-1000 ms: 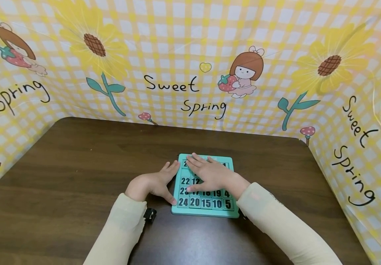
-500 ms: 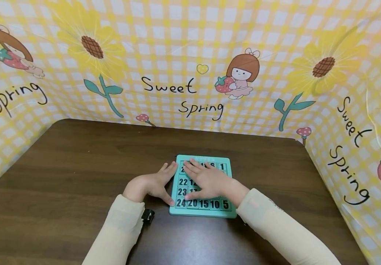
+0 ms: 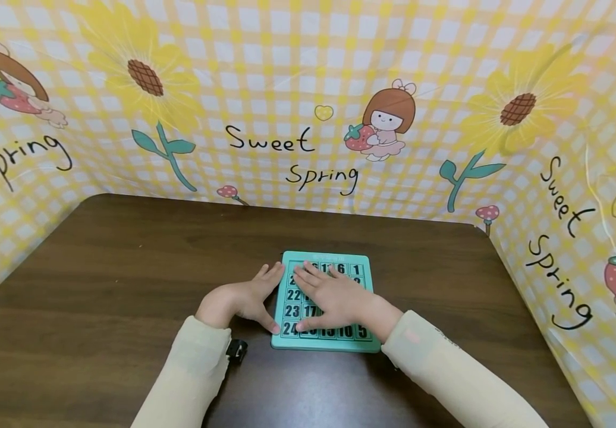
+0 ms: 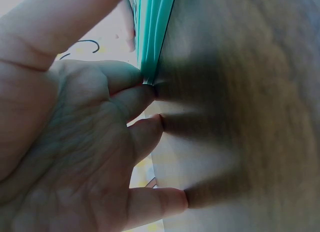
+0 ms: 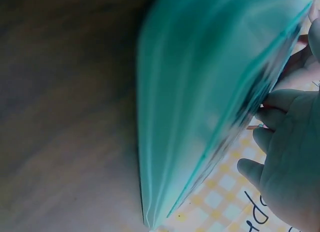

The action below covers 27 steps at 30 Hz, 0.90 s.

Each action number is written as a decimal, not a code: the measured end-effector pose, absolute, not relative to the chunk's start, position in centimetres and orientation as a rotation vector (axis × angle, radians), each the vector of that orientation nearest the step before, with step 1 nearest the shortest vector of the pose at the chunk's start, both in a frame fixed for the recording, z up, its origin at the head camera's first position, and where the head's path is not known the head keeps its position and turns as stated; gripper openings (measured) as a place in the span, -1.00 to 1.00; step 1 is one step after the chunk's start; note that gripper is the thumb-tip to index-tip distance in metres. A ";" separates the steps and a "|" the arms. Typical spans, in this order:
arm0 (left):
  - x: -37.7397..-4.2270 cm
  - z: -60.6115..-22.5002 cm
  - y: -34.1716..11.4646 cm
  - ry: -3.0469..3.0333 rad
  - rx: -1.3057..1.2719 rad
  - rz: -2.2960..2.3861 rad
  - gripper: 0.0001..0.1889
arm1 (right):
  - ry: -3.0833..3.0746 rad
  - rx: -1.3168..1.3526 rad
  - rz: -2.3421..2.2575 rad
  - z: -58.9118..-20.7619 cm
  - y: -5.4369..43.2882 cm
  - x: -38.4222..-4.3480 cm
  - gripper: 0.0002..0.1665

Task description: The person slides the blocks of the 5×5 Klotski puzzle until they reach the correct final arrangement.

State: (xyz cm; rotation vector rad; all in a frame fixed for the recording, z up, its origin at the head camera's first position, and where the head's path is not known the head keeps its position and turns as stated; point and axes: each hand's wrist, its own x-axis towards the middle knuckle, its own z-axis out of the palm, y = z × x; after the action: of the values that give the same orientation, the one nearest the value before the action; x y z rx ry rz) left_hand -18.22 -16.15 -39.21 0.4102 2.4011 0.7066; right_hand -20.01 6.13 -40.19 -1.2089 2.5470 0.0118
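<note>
Head view: a teal number board (image 3: pixel 324 343) lies flat on the counter (image 3: pixel 126 285), its longer axis, in my judgement, running away from the person. Number tiles (image 3: pixel 292 311) sit face up within its frame; several are covered, and I cannot tell whether the cell at the board's far-left corner is filled.

Right hand (image 3: pixel 335 297): directly over the board, entering across its right edge, palm down. Fingers are spread and aimed at the board's far-left corner, thumb above its near row. Grip extended, nothing enclosed. The governing relation is here: tiles immediately beneath these fingers, which lie slantwise to the board's long axis. Pressure of each fingertip cannot be established.

Left hand (image 3: pixel 246 298): beside the board's left edge, thumb at the near end of that edge, fingertips towards the far end. Grip spread wide, holding nothing; the left wrist view shows two fingertips close against the board's side wall. This hand is nearer the frame, the right nearer the tiles.

Further out: a small black object (image 3: pixel 237 351) at the left cuff, left of the board; pale sleeves (image 3: pixel 447 362) on its near side; yellow checked cloth (image 3: pixel 276 71) standing beyond it.
</note>
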 end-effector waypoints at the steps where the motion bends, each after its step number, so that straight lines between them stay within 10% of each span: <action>1: -18.2 -39.3 -16.2 2.400 0.411 0.710 0.34 | 2.543 -1.209 0.008 -40.2 6.2 -20.0 0.15; 27: -18.2 -39.3 -16.2 2.412 0.400 0.716 0.37 | 2.559 -1.085 -0.088 -39.9 8.1 -22.2 0.10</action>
State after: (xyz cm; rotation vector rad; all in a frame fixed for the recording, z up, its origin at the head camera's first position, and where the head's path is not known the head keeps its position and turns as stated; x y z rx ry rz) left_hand -18.21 -16.25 -39.31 0.4004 2.4118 0.7164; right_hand -22.24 8.14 -39.86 -1.0847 2.5594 -0.0878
